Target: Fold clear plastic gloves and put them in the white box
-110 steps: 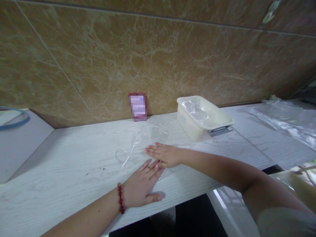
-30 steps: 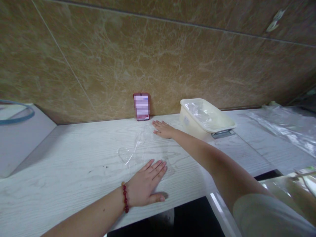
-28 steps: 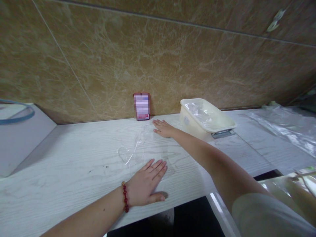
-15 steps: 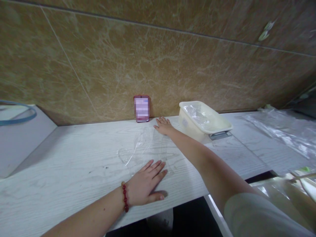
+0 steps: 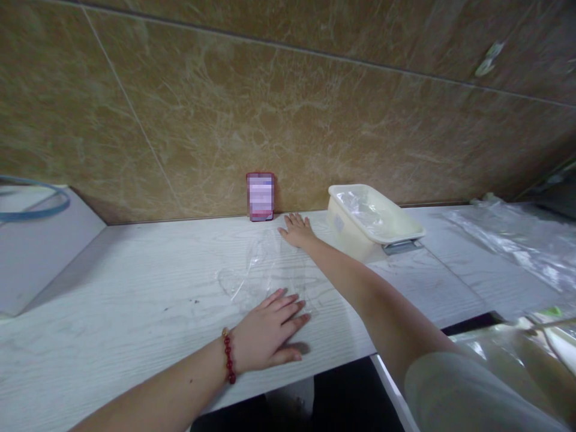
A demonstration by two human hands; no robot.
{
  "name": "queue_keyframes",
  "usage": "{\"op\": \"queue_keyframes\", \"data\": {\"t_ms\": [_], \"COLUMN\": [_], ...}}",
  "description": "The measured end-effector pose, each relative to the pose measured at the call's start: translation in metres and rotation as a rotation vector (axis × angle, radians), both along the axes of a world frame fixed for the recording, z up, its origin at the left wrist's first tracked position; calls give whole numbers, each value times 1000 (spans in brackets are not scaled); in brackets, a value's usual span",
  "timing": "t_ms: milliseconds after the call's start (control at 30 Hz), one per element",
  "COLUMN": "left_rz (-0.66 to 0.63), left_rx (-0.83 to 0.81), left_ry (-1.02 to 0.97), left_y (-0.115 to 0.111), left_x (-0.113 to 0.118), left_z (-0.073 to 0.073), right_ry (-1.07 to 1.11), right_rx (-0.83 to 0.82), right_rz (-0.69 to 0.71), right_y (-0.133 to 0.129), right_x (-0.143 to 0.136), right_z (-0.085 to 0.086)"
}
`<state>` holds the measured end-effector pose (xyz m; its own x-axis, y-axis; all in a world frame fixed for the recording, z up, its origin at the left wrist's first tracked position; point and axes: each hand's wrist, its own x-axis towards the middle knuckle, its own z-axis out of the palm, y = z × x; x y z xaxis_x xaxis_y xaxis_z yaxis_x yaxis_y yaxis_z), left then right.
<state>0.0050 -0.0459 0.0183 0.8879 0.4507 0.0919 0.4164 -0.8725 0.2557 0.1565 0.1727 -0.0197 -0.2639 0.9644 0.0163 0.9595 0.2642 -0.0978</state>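
A clear plastic bag (image 5: 261, 261) lies flat on the white wood-grain table (image 5: 112, 288); its outline is faint. My left hand (image 5: 270, 333), with a red bead bracelet (image 5: 228, 357) at the wrist, rests palm down over the bag's near end, fingers stretched out. Farther back, my right hand (image 5: 296, 231) lies flat with spread fingers at the bag's far right corner, close to the wall. Neither hand grips anything. Just left of my right hand, a phone (image 5: 261, 197) in a red case leans upright against the wall; its screen is blurred.
Right of my right hand stands a cream plastic tub (image 5: 355, 228) with clear plastic inside. More clear plastic sheets (image 5: 513, 240) lie at the far right. A white box (image 5: 40, 252) with a blue band (image 5: 40, 213) is at the left. Brown marbled tiles (image 5: 270, 108) form the wall behind.
My left hand has shifted very slightly right, its fingers still stretched out over the bag. My right hand stays at the far corner. The view has moved a little.
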Motion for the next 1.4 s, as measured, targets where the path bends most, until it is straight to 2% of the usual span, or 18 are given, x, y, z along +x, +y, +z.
{"op": "queue_keyframes", "data": {"t_ms": [233,300,433,533,633,700,800,900,1000,1167,1233,1400], "left_rz": [4,91,369,477,511,525,554,593,688,877,826,480], "left_rx": [-7,14,67,78,65,52,30,10,24,132,166,87], "left_ry": [-18,2,61,123,152,161,183,222,248,235,212,145], "left_y": [4,13,36,52,60,63,65,69,75,79,76,69], "left_x": [-6,-13,-34,-47,-55,-57,-59,-64,-72,-79,-72,-32], "left_z": [11,12,5,-3,-10,-12,-13,-15,-19,-18,-15,-9], "right_ry": [40,78,199,270,283,260,214,163,121,97,110,116], "right_rx": [101,150,188,217,202,148,64,9,-4,-13,3,3], "right_rz": [4,10,-22,-60,-41,36,198,231,255,249,251,266], "right_y": [-5,-7,-7,-14,-39,-66,-113,-144,-152,-148,-148,-149], "right_x": [-1,0,5,6,-1,-9,-19,-21,-19,-19,-19,-18], "right_z": [-1,0,9,20,29,30,26,20,16,11,9,10]}}
